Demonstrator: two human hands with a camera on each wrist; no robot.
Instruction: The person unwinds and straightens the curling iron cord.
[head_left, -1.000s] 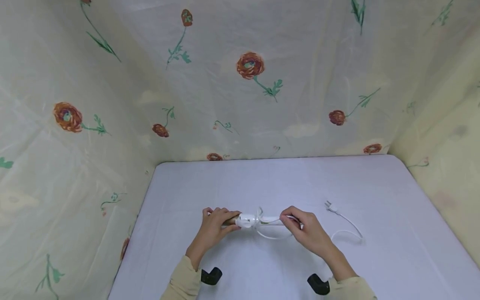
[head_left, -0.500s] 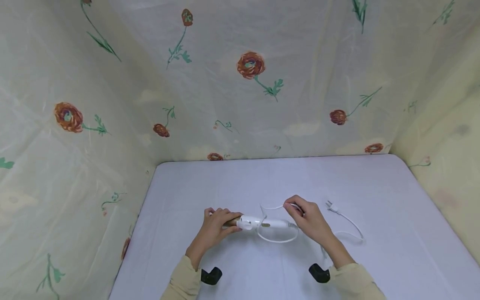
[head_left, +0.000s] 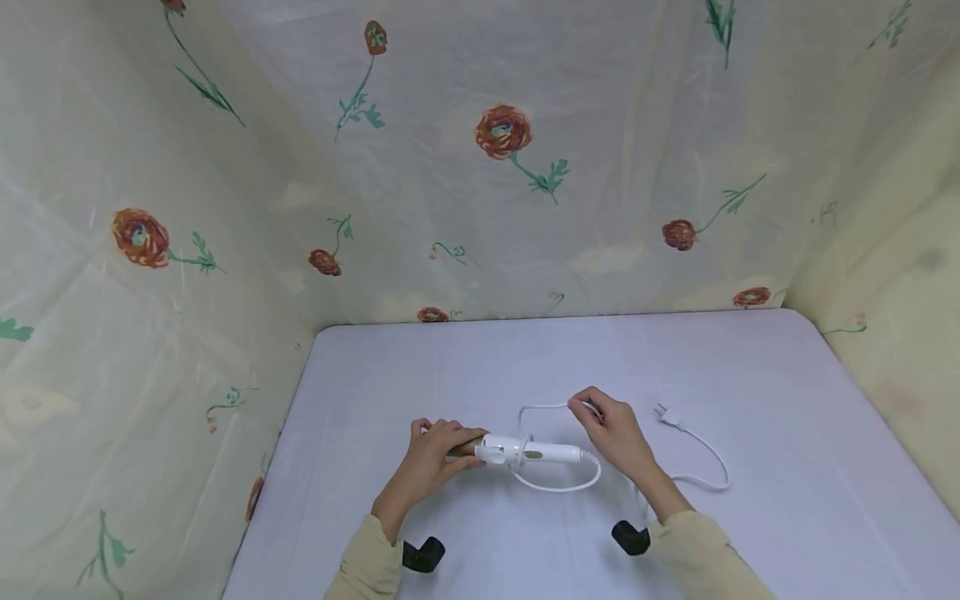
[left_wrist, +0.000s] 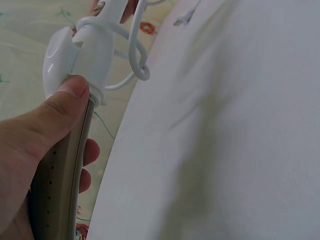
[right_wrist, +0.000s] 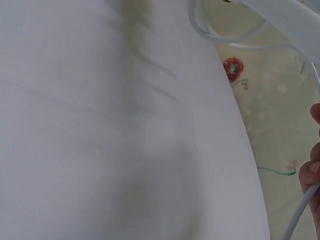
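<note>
A curling iron with a white handle (head_left: 555, 452) and a gold-brown barrel (left_wrist: 59, 187) is held up level over the table. My left hand (head_left: 435, 454) grips the barrel; the left wrist view shows my thumb lying near the white clamp lever (left_wrist: 57, 62). A white power cord (head_left: 555, 489) leaves the handle's right end, hangs in a loop below it and passes round the handle near the lever. Behind and right of the handle, my right hand (head_left: 617, 429) pinches the cord. In the right wrist view only some fingertips (right_wrist: 311, 172) show at the edge, beside the cord.
The cord's plug (head_left: 666, 414) lies on the white table (head_left: 525, 367) to the right, with a length of cord curving from it. Flowered cloth (head_left: 450, 183) hangs along the table's back and sides. A black wrist piece (head_left: 424, 555) sits at each sleeve.
My right hand has moved slightly back and up, drawing the cord away from the handle. The loop below the handle has widened. My left hand keeps its grip almost in place.
</note>
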